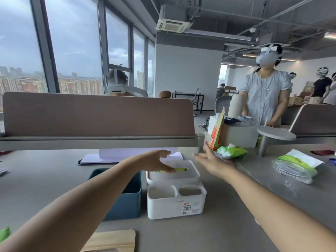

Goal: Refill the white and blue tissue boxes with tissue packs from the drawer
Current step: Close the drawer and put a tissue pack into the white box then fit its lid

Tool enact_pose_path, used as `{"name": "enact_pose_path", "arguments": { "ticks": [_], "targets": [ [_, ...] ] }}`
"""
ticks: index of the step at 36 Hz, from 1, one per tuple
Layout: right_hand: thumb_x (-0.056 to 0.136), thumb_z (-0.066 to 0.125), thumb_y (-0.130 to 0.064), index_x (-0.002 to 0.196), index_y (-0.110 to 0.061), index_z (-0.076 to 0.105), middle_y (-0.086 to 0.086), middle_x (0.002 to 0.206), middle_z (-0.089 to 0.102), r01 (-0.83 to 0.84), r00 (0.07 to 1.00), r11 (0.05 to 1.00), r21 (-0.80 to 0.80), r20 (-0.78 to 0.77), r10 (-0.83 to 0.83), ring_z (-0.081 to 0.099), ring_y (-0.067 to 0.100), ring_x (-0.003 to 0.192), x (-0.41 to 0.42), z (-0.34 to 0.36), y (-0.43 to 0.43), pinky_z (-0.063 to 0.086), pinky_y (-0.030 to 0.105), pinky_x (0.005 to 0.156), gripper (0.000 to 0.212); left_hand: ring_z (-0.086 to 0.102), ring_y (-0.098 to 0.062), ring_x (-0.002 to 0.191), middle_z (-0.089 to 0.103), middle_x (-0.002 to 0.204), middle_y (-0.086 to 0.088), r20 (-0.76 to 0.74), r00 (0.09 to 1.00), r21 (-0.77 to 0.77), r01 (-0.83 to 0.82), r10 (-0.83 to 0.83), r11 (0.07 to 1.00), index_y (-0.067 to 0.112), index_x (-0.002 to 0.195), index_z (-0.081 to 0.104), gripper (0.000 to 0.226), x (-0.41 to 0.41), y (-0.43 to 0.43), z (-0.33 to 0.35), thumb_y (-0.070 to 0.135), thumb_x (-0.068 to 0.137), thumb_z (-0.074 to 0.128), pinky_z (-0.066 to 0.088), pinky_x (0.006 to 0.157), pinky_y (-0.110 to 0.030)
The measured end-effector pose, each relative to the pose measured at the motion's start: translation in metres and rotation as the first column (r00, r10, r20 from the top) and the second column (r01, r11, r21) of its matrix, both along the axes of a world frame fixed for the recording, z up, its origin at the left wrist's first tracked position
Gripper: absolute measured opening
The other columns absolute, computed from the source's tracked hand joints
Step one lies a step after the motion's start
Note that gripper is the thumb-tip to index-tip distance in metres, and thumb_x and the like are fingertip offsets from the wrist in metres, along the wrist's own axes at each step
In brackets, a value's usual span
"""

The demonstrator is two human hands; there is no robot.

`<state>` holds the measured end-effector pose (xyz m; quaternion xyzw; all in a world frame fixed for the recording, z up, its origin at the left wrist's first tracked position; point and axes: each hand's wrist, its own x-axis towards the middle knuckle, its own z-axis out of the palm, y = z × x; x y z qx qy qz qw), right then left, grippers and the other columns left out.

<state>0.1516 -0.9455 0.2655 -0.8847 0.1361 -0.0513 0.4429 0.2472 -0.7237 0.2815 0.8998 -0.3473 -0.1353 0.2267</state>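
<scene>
Board (111, 240): one wooden board lay nearest on the desk (45, 179), well behind both hands. It was probably the blue box's lid, set aside to keep that box open.
Green scrap (4, 235): one, at the left edge, far behind the left fingers. It was too cropped to tell whether it was a pack.
Blue box (127, 199): one, under the left forearm and just left of the white box, with no lid on. The arm hid its inside, so I could not tell whether it was filled.
White box (174, 202): one, directly below the left fingers, with its lid on. Its two front cups faced the person and looked empty.
Slot pack (181, 169): one strip of green showed through the lid slot, just right of the left fingertips. This box seemed to be loaded already.
Left hand (156, 160): the fingers were straight and loosely together and held nothing. They lay across the lid, likely to seat it, though I could not tell whether they touched it.
Right hand (211, 160): the fingers were spread wide, empty and blurred, past the white box's far right corner. It was probably reaching for a pack for the blue box.
Loose packs: two. One (232, 151) lay just beyond the right fingers, the other (298, 164) well to their right in clear wrap.
Drawer: not in view.
Divider (98, 115): one, well beyond both hands.
</scene>
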Motion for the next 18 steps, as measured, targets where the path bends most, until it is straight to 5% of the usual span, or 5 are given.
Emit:
{"name": "enact_pose_path", "arguments": {
  "ticks": [8, 13, 18],
  "targets": [
    [0.093, 0.059, -0.040, 0.155, -0.025, 0.011, -0.010, 0.117, 0.060, -0.006, 1.000, 0.993, -0.116, 0.024, 0.009, 0.056, 0.024, 0.116, -0.004, 0.037, 0.021, 0.042, 0.040, 0.102, 0.080, 0.067, -0.008, 0.097, 0.071, 0.115, 0.006, 0.172, 0.983, -0.251, -0.017, 0.062, 0.968, 0.020, 0.123, 0.065, 0.048, -0.016, 0.035, 0.037, 0.035, 0.079, 0.076, 0.049, 0.095, -0.024],
    [0.093, 0.060, -0.040, 0.147, -0.023, 0.031, -0.002, 0.132, 0.059, -0.170, 0.985, 0.960, -0.223, -0.020, 0.170, 0.056, 0.019, 0.115, -0.017, 0.039, 0.070, 0.042, 0.034, 0.095, 0.064, 0.067, -0.010, 0.093, 0.070, 0.108, 0.009, 0.220, 0.971, -0.282, -0.030, 0.095, 0.959, 0.025, 0.119, 0.066, 0.042, -0.039, 0.083, 0.048, 0.033, 0.079, 0.076, 0.051, 0.087, -0.024],
    [0.088, 0.062, -0.047, 0.136, -0.030, 0.044, -0.012, 0.115, 0.061, -0.279, 0.959, 0.917, -0.285, -0.034, 0.281, 0.057, 0.014, 0.107, -0.020, 0.033, 0.124, 0.042, 0.034, 0.096, 0.055, 0.068, -0.012, 0.095, 0.070, 0.107, 0.011, 0.250, 0.959, -0.262, -0.069, 0.137, 0.963, 0.027, 0.117, 0.066, 0.040, -0.060, 0.139, 0.040, 0.031, 0.079, 0.077, 0.055, 0.088, -0.029]
  ]
}}
